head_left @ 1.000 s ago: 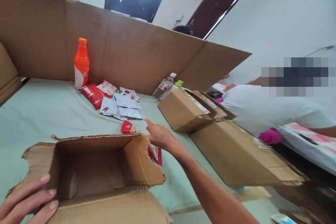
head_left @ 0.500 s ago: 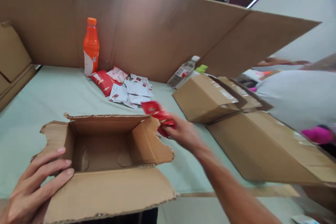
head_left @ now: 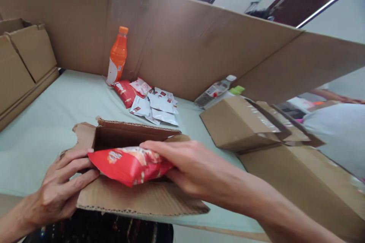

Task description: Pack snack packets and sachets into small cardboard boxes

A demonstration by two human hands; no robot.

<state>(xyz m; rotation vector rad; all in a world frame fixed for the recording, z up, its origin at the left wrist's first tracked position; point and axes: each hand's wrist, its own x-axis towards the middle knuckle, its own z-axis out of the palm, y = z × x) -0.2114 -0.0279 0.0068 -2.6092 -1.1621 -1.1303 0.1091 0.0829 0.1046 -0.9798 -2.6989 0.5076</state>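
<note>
An open cardboard box [head_left: 142,197] sits in front of me with its flaps turned out. My right hand [head_left: 182,167] grips a red snack packet [head_left: 122,163] and holds it tilted over the box opening, covering much of the inside. My left hand [head_left: 68,182] is closed on the left side of the box, fingers over its edge. Its fingertips are right by the packet's left corner; whether they touch it I cannot tell. Behind the box lie another red packet [head_left: 125,93], a small pink-and-white packet [head_left: 140,86] and several white sachets [head_left: 161,103].
An orange drink bottle [head_left: 117,55] stands against a tall cardboard panel [head_left: 182,41]. A clear bottle [head_left: 215,92] leans at the back right, near more cardboard boxes [head_left: 236,121]. Other boxes [head_left: 31,53] stand at left. Another person's pale clothing [head_left: 336,129] shows at the right edge.
My right hand has brought the red packet leftward from beside the box to above its opening. My left hand stays at the box's left side. The view has shifted, moving the scene rightward.
</note>
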